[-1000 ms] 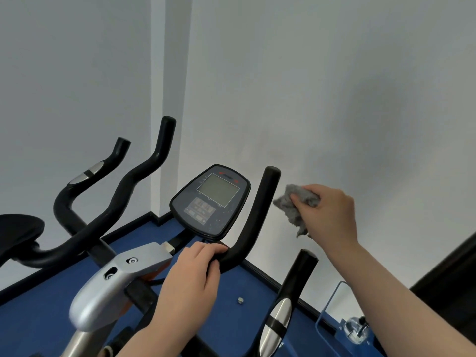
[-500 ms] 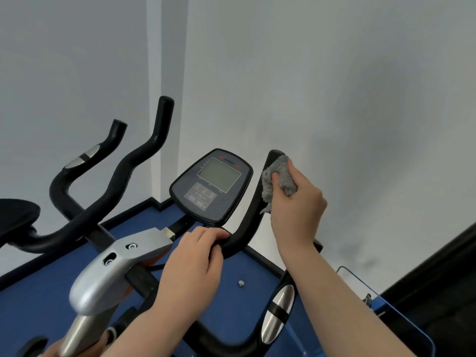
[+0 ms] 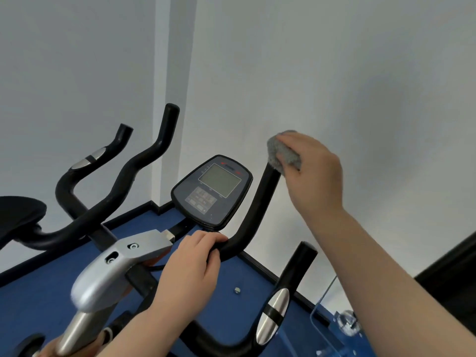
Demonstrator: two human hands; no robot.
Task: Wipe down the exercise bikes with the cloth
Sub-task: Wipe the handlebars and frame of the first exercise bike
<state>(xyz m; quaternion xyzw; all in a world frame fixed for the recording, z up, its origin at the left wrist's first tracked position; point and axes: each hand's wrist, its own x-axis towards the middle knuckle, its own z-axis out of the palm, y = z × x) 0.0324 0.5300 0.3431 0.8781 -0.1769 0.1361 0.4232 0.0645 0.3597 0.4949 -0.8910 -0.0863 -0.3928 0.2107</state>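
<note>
Two hands work on the near exercise bike (image 3: 108, 276). The left hand (image 3: 188, 269) curls its fingers around the bend of the black handlebar (image 3: 253, 212) below the console (image 3: 212, 190). Farther up, the right hand (image 3: 313, 173) clutches the grey cloth (image 3: 282, 157), apparently capping the handlebar's tip.

Grey cloth (image 3: 284, 157), black handlebar (image 3: 257, 207), blue floor (image 3: 51, 292)

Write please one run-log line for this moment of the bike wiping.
right hand: presses grey cloth on tip of upright handlebar | left hand: grips handlebar base below console | phase: wiping
</note>
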